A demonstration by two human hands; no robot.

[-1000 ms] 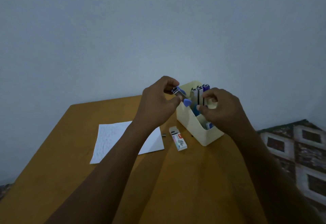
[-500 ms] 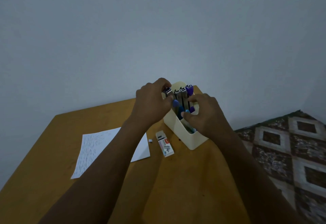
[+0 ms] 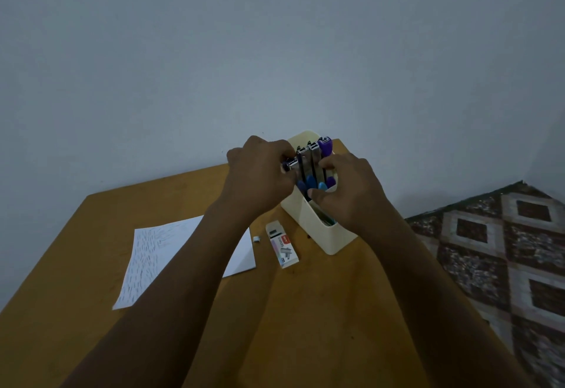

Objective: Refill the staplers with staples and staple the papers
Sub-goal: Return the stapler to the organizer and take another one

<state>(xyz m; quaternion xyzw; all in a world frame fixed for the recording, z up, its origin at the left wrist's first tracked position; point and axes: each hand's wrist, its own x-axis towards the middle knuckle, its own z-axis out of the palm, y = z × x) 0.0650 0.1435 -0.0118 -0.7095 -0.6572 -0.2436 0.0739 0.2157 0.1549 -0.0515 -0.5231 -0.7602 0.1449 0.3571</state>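
A cream holder box [image 3: 308, 219] stands on the wooden table [image 3: 305, 326] and holds several small staplers upright, blue and purple [image 3: 324, 145] among them. My left hand [image 3: 260, 179] grips one stapler [image 3: 290, 165] by its metal top at the box's left edge. My right hand [image 3: 348, 192] curls over the box's near side, its fingers touching the staplers inside. A small staple box [image 3: 282, 248] lies on the table beside the holder. A written sheet of paper [image 3: 159, 259] lies to the left, partly under my left forearm.
A tiny white piece [image 3: 256, 239] lies between the paper and the staple box. The table's far edge meets a plain wall. A patterned carpet [image 3: 504, 250] covers the floor to the right of the table.
My left hand has brought its stapler down to the holder box beside the others. My right hand has dropped onto the box. The view has shifted, with the table lower and to the left.
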